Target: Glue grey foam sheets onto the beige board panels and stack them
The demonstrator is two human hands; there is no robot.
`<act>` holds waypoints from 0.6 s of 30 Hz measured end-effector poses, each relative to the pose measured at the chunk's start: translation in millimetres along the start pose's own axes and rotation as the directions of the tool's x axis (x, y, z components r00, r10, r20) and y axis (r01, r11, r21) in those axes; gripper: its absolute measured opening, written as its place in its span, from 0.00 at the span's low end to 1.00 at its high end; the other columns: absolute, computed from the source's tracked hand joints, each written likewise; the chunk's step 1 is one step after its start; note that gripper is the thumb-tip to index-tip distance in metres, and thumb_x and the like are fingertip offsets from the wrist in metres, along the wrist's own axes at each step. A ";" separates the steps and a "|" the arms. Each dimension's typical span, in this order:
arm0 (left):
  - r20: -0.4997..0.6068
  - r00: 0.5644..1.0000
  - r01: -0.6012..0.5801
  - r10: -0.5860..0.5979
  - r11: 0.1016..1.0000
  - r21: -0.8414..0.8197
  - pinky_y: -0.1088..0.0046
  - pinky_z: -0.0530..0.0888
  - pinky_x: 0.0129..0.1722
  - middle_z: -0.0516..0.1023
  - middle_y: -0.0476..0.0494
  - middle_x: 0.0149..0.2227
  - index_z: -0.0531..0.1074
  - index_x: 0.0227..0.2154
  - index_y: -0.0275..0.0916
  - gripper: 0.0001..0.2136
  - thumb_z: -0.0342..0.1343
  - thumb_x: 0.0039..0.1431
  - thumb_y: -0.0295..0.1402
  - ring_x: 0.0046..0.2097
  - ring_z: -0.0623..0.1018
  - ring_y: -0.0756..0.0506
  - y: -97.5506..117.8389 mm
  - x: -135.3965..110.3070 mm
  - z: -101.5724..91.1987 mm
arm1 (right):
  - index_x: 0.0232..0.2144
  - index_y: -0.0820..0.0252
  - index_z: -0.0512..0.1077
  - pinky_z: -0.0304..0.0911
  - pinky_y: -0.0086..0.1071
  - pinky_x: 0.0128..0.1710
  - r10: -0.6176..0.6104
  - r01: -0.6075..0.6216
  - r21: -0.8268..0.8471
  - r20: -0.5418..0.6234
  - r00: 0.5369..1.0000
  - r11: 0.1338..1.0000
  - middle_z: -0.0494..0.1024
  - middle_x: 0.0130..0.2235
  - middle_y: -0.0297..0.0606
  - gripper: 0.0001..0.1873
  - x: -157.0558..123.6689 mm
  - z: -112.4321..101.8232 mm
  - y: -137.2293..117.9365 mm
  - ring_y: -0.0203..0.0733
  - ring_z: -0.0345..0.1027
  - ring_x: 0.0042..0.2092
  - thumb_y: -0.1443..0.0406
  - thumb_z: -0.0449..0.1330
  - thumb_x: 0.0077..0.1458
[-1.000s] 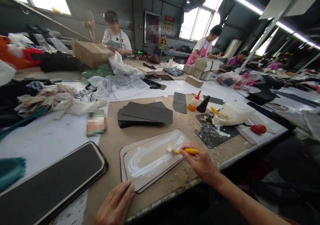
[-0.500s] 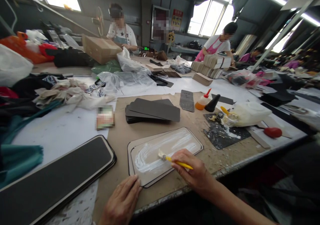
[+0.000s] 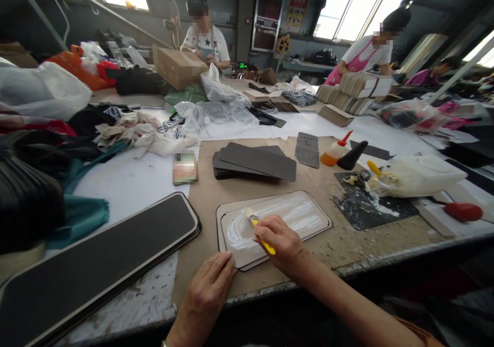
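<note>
Two bare hands are attending to one pale beige panel with rounded corners (image 3: 276, 208), and it is lying near the front edge of the white-topped worktable (image 3: 135, 182), on a sheet of brown paper (image 3: 203, 193). A second beige, black-edged board (image 3: 230, 207) is peeking out beneath it. Here, the right hand (image 3: 283, 244) is gripping a short yellow-handled brush (image 3: 269, 248), fingers curling closed round the handle, and the pale, clotted tip is pointing away over the panel's left half; whether it is touching is hard to tell. White streaks (image 3: 299, 205) are looping round the left end and running off to the right! Down at the near left corner, the left hand (image 3: 208, 290) is lying with its fingers uncurled and close together, tips resting on the board. Just behind, a fanned stack of dark grey panels (image 3: 257, 162) is waiting; off to the left, a long black board with a pale border (image 3: 111, 254) is stretching away. And on the right, a translucent white plastic jug (image 3: 428, 175) is lying on its side, partly over a white-spattered black sheet (image 3: 358, 211).
</note>
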State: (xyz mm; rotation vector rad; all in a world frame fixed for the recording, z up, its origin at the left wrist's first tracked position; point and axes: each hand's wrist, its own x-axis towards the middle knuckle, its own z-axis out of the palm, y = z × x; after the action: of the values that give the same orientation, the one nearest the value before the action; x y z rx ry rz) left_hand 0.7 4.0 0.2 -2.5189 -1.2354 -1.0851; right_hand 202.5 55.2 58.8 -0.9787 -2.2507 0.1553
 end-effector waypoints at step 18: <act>0.031 1.000 -0.002 0.002 1.000 0.015 0.67 0.75 0.45 0.76 0.37 0.40 0.71 0.39 0.31 0.08 0.50 0.58 0.25 0.44 0.75 0.45 2.1 -3.7 -0.5 | 0.34 0.57 0.70 0.67 0.33 0.37 0.375 -0.298 0.351 -0.175 0.910 0.887 0.73 0.32 0.38 0.05 -38.1 -23.0 -18.9 0.39 0.68 0.36 0.69 0.55 0.55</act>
State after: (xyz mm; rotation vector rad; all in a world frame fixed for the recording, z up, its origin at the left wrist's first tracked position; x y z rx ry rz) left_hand 0.5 0.1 -1.4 -2.5343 -1.2441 -1.0363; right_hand 224.2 12.2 62.8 -1.1380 -1.7506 0.5116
